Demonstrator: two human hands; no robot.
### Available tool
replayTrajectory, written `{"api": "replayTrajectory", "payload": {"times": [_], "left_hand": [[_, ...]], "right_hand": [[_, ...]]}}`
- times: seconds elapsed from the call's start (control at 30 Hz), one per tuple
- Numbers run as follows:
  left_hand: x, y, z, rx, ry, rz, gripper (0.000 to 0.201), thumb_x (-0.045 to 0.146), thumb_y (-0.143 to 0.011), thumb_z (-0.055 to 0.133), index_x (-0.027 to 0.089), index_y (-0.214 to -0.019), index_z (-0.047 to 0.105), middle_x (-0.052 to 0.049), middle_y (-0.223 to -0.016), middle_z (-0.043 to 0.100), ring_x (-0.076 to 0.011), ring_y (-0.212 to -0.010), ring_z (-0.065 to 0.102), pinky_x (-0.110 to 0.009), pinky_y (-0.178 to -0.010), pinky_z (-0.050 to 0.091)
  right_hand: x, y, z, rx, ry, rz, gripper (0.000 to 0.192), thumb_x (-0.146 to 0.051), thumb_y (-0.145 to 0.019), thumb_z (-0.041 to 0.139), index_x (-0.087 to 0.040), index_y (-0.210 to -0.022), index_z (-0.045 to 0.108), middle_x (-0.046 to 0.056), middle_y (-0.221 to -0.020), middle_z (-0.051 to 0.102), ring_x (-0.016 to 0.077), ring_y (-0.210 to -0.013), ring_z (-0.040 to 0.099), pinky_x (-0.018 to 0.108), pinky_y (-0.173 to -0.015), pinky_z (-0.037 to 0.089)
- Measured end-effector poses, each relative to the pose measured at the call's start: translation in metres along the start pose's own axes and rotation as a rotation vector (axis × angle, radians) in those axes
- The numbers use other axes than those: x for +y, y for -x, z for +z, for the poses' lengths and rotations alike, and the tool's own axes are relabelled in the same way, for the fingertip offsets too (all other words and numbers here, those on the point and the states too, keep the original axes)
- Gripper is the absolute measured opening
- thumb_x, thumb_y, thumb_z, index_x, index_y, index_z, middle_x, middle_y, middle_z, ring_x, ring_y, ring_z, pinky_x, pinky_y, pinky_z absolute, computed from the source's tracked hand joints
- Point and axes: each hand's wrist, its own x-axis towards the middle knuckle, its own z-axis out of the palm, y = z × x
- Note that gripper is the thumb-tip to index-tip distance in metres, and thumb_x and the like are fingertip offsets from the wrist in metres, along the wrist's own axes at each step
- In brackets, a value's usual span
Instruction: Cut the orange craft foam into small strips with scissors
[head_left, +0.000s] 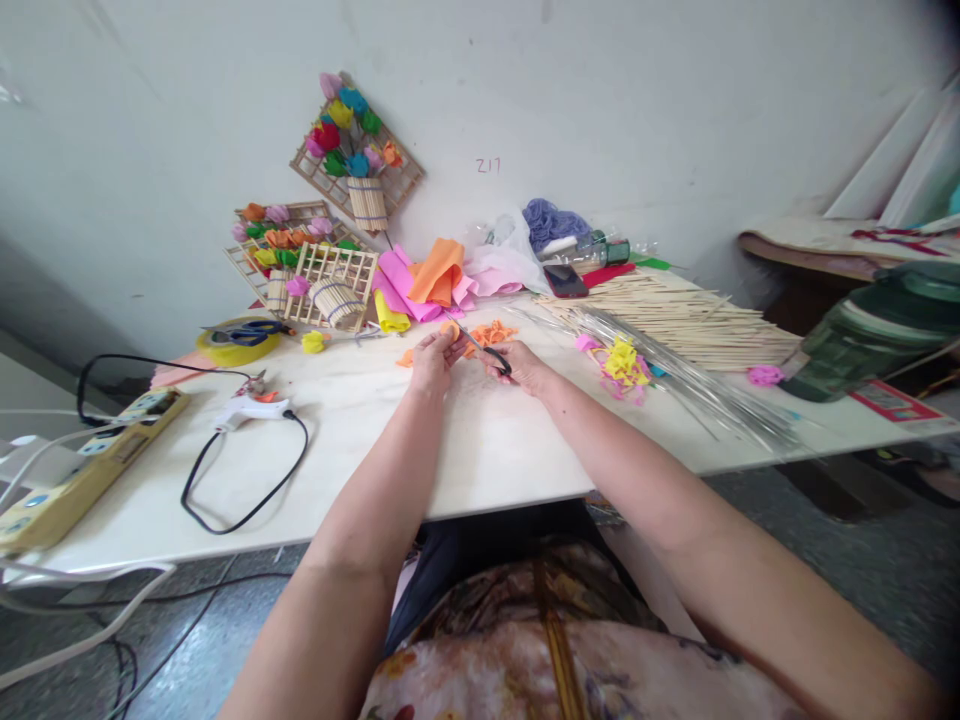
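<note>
On the white table [337,480], a green bottle [844,345] is cut off by the right edge. The right hand [521,368] grips scissors [489,353], its fingers hiding part of the handles. The left hand [435,358] pinches a small, partly covered orange piece [450,329] at its fingertips, beside the blades; contact is unclear.

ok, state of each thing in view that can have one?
left hand, grip closed on orange piece
right hand, grip closed on black scissors
black scissors, blade opening unclear
blue scissors, lying on yellow roll
glue gun, lying down, heat unclear
power strip, plugs inserted
phone, face dark
green bottle, lid on
</note>
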Motion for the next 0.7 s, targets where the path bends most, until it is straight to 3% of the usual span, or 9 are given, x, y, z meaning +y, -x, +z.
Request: {"api": "replayTrajectory", "payload": {"times": [0.2,0.7], "left_hand": [[-0.0009,-0.0008,-0.0007,0.007,-0.014,0.002,0.014,0.023,-0.072,0.078,0.016,-0.076,0.067,-0.005,-0.077,0.072,-0.0189,-0.085,0.074,-0.032,-0.087,0.057],[0.0021,0.0049,0.002,-0.023,-0.05,-0.014,0.018,0.025,-0.07,0.08,0.016,-0.073,0.064,-0.004,-0.075,0.072,-0.0155,-0.071,0.072,-0.029,-0.077,0.057]], "right_hand": [[0.0011,0.0002,-0.0014,-0.019,0.0,-0.014,0.024,-0.026,-0.081,0.073,-0.015,-0.065,0.06,-0.005,-0.044,0.048,0.0033,-0.034,0.034,0.014,-0.031,0.023],[0.0045,-0.0029,-0.0043,-0.038,-0.014,-0.021,0.027,-0.031,-0.083,0.072,-0.015,-0.066,0.058,-0.005,-0.045,0.049,0.0037,-0.035,0.034,0.015,-0.032,0.024]]}}
